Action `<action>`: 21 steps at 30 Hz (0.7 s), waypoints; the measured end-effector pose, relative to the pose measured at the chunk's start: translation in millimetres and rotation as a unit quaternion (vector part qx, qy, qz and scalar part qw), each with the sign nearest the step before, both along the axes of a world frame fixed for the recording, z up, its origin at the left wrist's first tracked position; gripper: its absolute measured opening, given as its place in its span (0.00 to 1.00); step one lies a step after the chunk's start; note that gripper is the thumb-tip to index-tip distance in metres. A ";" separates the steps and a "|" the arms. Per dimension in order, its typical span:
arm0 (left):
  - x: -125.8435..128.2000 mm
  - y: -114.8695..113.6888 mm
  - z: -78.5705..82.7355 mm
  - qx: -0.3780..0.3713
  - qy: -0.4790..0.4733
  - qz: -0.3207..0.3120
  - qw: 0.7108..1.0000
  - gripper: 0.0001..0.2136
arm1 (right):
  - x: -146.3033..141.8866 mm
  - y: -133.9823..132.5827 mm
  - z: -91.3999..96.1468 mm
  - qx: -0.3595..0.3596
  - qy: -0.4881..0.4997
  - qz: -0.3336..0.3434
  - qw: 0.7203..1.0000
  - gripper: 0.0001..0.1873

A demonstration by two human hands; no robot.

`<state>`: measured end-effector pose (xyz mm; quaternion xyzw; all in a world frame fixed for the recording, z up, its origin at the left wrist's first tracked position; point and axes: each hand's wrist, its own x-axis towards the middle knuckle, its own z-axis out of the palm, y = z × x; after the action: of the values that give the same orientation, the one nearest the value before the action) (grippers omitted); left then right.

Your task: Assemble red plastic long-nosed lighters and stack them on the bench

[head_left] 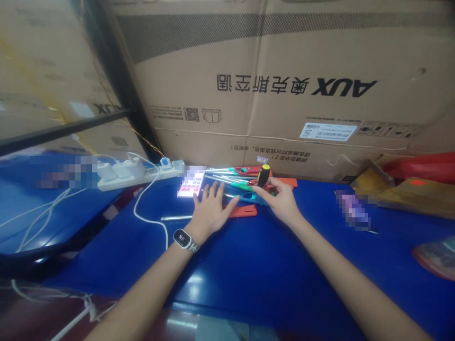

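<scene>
My left hand (pixel 209 208) lies flat with its fingers spread over the blue tabletop, a watch (pixel 182 238) on the wrist. Under it is a red-handled long lighter (pixel 243 210), its metal tube pointing left; beside the thumb lies a blue-handled long lighter (pixel 248 196). My right hand (pixel 282 201) is closed around a small screwdriver (pixel 263 175) with a yellow and black handle, which stands nearly upright between thumb and fingers. The screwdriver's tip is hidden. Behind and beneath the hands, several more long lighters (pixel 249 170) with red and green handles lie in a row.
A phone (pixel 192 182) with a lit screen lies left of the lighters. A white power strip (pixel 131 175) and its cable (pixel 142 215) run further left. Large cardboard boxes (pixel 284 109) stand behind. At right are a blurred phone-like object (pixel 354 210) and a yellowish carton (pixel 401 194).
</scene>
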<state>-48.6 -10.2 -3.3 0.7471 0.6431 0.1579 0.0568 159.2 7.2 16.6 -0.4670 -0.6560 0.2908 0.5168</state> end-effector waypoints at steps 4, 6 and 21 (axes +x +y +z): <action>-1.1 7.9 1.4 -0.025 0.000 0.030 0.999 0.41 | 0.5 0.5 -1.4 0.000 0.008 0.001 1.000 0.15; -2.0 17.3 5.0 -0.031 -0.008 0.022 0.999 0.41 | 0.5 0.1 -1.6 -0.002 0.008 -0.002 1.000 0.15; -0.4 40.6 6.0 0.084 0.015 -0.024 0.996 0.33 | 0.4 -3.5 -3.9 0.001 0.022 0.001 1.000 0.15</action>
<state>-49.0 30.4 2.6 0.7667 0.6104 0.1984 -0.0124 159.6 3.7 12.7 -0.4591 -0.6455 0.3006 0.5312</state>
